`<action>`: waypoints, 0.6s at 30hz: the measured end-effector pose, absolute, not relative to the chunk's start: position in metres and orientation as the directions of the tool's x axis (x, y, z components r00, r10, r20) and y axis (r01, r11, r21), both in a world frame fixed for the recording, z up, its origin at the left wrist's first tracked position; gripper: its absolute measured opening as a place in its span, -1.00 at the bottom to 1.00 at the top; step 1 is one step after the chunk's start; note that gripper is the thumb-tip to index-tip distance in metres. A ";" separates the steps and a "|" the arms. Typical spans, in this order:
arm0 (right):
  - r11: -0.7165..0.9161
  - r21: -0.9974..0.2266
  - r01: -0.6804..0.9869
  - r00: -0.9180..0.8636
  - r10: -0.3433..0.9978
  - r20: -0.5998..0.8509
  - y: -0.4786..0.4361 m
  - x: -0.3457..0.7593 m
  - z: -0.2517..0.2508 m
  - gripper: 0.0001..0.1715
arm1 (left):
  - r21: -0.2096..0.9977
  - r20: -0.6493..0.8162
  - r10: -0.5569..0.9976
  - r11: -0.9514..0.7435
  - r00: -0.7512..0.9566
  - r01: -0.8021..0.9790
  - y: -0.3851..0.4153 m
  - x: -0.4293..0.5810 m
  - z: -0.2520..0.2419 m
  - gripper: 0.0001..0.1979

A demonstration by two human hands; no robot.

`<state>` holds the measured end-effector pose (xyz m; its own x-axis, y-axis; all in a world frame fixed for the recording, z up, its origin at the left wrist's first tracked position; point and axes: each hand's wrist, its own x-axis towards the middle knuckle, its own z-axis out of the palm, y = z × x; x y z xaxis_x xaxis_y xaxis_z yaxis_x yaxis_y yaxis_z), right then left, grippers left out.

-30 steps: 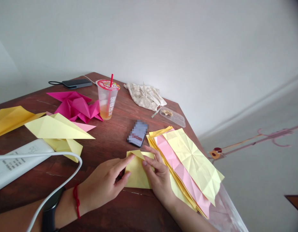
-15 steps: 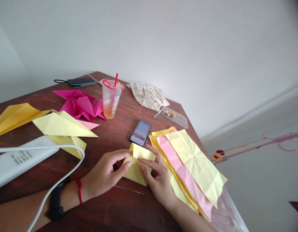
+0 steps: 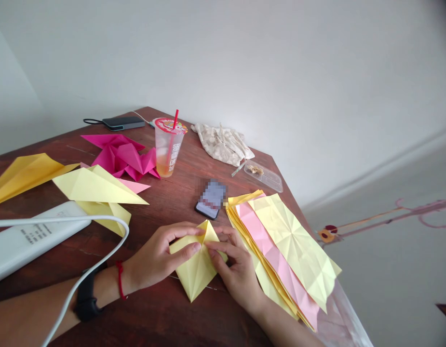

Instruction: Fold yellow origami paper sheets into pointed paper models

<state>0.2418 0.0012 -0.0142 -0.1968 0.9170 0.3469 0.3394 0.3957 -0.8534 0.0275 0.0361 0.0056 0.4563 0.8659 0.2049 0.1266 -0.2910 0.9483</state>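
A pale yellow sheet of folding paper [image 3: 195,277], folded into a diamond, lies on the table between my hands. One of its points is toward me, and a raised flap stands at its far corner. My left hand [image 3: 159,255] grips its left side, thumb on top and index finger along the upper edge. From the right, my right hand [image 3: 237,267] holds the other side with thumb and fingers near the middle crease. Part of the paper is hidden under the fingers. Just beyond it lies a phone [image 3: 210,198] with a blurred screen.
Creased yellow and pink sheets [image 3: 291,241] are stacked at right. Folded yellow paper [image 3: 100,188] and magenta paper [image 3: 123,156] lie at left, near a cup with a straw [image 3: 168,149]. A white cable [image 3: 96,265] loops over my left forearm. Behind are a cloth [image 3: 223,142] and clear tray [image 3: 264,176].
The yellow paper has gone from a squarish shape with a flat upright flap to a diamond with a pointed flap. Both hands stay on it in nearly the same place.
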 end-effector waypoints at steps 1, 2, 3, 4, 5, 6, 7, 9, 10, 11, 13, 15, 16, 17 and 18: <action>0.393 -0.854 0.341 -0.201 0.918 0.342 0.001 0.242 -0.015 -0.75 | 0.957 0.186 0.871 -0.266 0.454 0.118 0.037 0.027 0.007 -0.72; 0.392 -0.853 0.344 -0.206 0.918 0.339 0.001 0.243 -0.015 -0.77 | 0.963 0.168 0.874 -0.245 0.456 0.114 0.037 0.027 0.008 -0.74; 0.392 -0.852 0.347 -0.215 0.918 0.334 0.000 0.243 -0.014 -0.78 | 0.966 0.154 0.874 -0.231 0.461 0.114 0.038 0.027 0.008 -0.75; 0.391 -0.851 0.350 -0.230 0.917 0.327 0.000 0.243 -0.013 -0.79 | 0.968 0.144 0.876 -0.222 0.461 0.120 0.039 0.027 0.009 -0.75; 0.391 -0.850 0.353 -0.252 0.915 0.316 -0.001 0.243 -0.012 -0.78 | 0.967 0.137 0.878 -0.219 0.459 0.130 0.039 0.027 0.009 -0.75; 0.393 -0.849 0.353 -0.278 0.911 0.305 -0.001 0.242 -0.010 -0.76 | 0.965 0.133 0.878 -0.220 0.459 0.140 0.039 0.027 0.009 -0.75; 0.395 -0.848 0.353 -0.307 0.905 0.294 -0.002 0.242 -0.007 -0.74 | 0.964 0.130 0.879 -0.220 0.459 0.148 0.039 0.027 0.008 -0.74; 0.399 -0.845 0.358 -0.361 0.893 0.269 -0.002 0.241 -0.003 -0.69 | 0.965 0.120 0.884 -0.210 0.451 0.155 0.038 0.028 0.007 -0.75; 0.398 -0.843 0.362 -0.378 0.889 0.258 -0.002 0.240 -0.001 -0.68 | 0.967 0.112 0.889 -0.200 0.443 0.156 0.038 0.028 0.007 -0.77; 0.398 -0.842 0.365 -0.385 0.888 0.252 -0.002 0.240 0.000 -0.67 | 0.969 0.109 0.895 -0.192 0.432 0.154 0.037 0.029 0.006 -0.78; 0.399 -0.841 0.366 -0.379 0.889 0.256 -0.002 0.241 0.000 -0.66 | 0.971 0.112 0.908 -0.187 0.405 0.151 0.037 0.030 0.006 -0.81; 0.407 -0.841 0.356 -0.354 0.892 0.282 -0.002 0.243 -0.002 -0.69 | 0.970 0.130 0.918 -0.196 0.375 0.143 0.037 0.031 0.005 -0.82; 0.410 -0.842 0.350 -0.334 0.894 0.297 -0.002 0.243 -0.004 -0.73 | 0.969 0.144 0.922 -0.205 0.360 0.138 0.036 0.031 0.005 -0.83; 0.408 -0.847 0.341 -0.309 0.899 0.309 -0.002 0.244 -0.007 -0.77 | 0.966 0.162 0.925 -0.219 0.344 0.136 0.036 0.031 0.005 -0.82; 0.397 -0.859 0.324 -0.275 0.908 0.316 -0.003 0.243 -0.009 -0.83 | 0.960 0.184 0.925 -0.241 0.332 0.142 0.035 0.031 0.004 -0.82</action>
